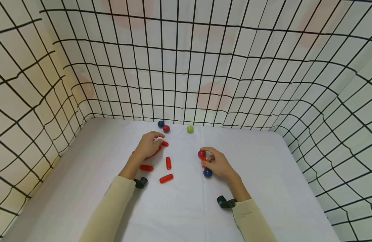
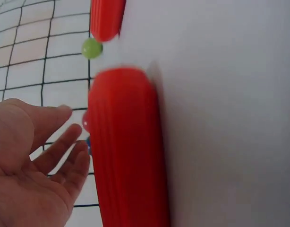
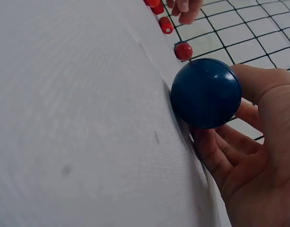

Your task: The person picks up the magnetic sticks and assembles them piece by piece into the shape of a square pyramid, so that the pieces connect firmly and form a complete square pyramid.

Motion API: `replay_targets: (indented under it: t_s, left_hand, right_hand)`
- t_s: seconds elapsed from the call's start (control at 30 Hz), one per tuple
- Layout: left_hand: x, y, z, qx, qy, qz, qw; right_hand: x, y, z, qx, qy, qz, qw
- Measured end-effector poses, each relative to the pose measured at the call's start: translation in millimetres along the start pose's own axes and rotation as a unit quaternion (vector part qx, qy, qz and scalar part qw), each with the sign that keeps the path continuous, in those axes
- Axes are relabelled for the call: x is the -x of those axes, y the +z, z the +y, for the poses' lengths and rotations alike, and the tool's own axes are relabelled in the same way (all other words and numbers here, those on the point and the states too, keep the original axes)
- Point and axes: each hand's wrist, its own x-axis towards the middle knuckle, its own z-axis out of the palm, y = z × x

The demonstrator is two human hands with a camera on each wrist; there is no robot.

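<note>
My right hand (image 1: 217, 163) grips a short red stick (image 1: 203, 160) low over the white cloth. A red ball (image 1: 201, 154) sits at the stick's far end and a blue ball (image 1: 207, 172) at its near end. In the right wrist view the blue ball (image 3: 206, 93) hides most of the stick. My left hand (image 1: 147, 144) hovers with bent, parted fingers at a red stick (image 1: 164, 143); nothing shows between thumb and fingers in the left wrist view. Under that hand lie red pieces, partly hidden. A grooved red stick (image 2: 128, 151) fills the left wrist view's middle.
Loose red sticks (image 1: 166, 178) lie between the hands and below the left one. Toward the back are a dark blue ball (image 1: 160, 124), another red ball (image 1: 166, 128) and a green ball (image 1: 190, 129). Black wire grid (image 1: 186, 50) encloses the table's back and sides.
</note>
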Motion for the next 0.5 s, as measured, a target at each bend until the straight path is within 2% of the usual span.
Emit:
replay_targets:
  t_s: [0.2, 0.37, 0.5]
  left_hand:
    - [-7.8, -0.1, -3.7, -0.018, -0.035, -0.039, 0.9985]
    - [-10.9, 1.9, -4.0, -0.017, -0.065, -0.046, 0.9967]
    - [-13.8, 1.5, -5.0, -0.024, -0.074, -0.05, 0.9957]
  right_hand:
    - [0, 3, 0, -0.035, 0.032, -0.004, 0.999]
    - [-2, 5, 4, -0.054, 0.038, -0.005, 0.998]
    - [-2, 4, 7, -0.065, 0.033, -0.006, 0.997]
